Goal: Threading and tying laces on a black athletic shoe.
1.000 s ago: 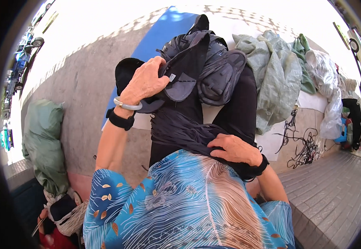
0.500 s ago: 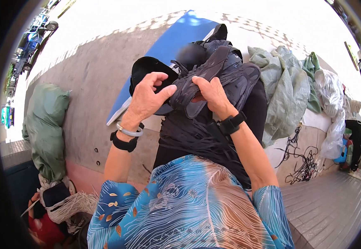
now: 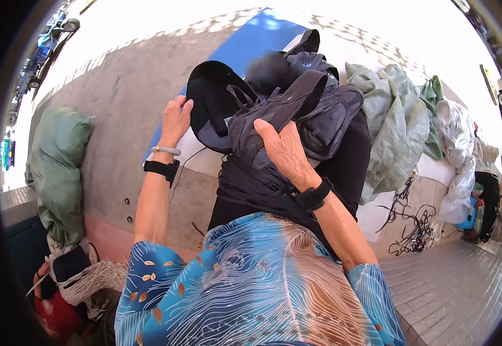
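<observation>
A dark grey mesh padded piece with a broad strap [image 3: 305, 92] lies across my lap on top of a pile of similar pieces [image 3: 331, 118]. My right hand [image 3: 285, 150] grips its near edge, thumb on top and fingers underneath. Left of it is a rounded, hollow black piece [image 3: 207, 95], its smooth inner side showing. My left hand [image 3: 175, 122] is at that piece's left edge, its fingers curled in toward the thumb. What is between those fingertips, if anything, is too small to make out.
A blue board [image 3: 228, 49] lies beyond the pile. Grey-green sheeting [image 3: 392, 127] and clear plastic [image 3: 455, 127] lie at the right, with tangled black cords [image 3: 415, 225]. At left stands a stuffed green sack [image 3: 60, 167]; below it a person in red [image 3: 60, 314] is partly visible.
My left hand has moved left, away from the mesh piece, and its fingers have drawn in. My right hand has stayed on the mesh piece, which has tilted; the hollow black piece shows more.
</observation>
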{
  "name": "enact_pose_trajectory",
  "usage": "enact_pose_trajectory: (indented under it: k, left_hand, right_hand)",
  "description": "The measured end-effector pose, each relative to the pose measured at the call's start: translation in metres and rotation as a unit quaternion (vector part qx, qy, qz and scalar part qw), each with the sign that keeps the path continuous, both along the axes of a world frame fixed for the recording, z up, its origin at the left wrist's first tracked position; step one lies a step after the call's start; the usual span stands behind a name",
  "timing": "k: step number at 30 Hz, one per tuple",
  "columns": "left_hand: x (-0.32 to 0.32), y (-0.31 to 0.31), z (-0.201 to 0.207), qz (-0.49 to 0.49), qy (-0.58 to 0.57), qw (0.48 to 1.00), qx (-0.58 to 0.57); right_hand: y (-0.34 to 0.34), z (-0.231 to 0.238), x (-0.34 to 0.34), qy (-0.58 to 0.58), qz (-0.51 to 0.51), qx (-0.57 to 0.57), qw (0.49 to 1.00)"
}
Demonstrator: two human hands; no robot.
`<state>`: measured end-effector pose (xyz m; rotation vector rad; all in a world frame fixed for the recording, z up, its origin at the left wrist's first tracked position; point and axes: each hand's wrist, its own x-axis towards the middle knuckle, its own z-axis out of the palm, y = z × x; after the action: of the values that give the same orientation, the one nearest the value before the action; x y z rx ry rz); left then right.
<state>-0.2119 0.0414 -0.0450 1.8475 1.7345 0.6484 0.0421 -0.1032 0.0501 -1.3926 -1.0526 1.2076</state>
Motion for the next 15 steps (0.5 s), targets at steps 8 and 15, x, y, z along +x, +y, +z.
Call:
enact_pose_trajectory:
  k: [8,15]
  left_hand:
    - [0.031,0.012,0.033,-0.005,0.011,1.000,-0.020]
    - [0.017,0.010,0.031,-0.070,0.092,0.990,-0.087]
  right_hand:
    - [-0.004,0.006,0.003,0.039,-0.041,0.036,0.998]
    - [-0.003,-0.005,-0.007,-0.049,-0.054,0.045,0.996]
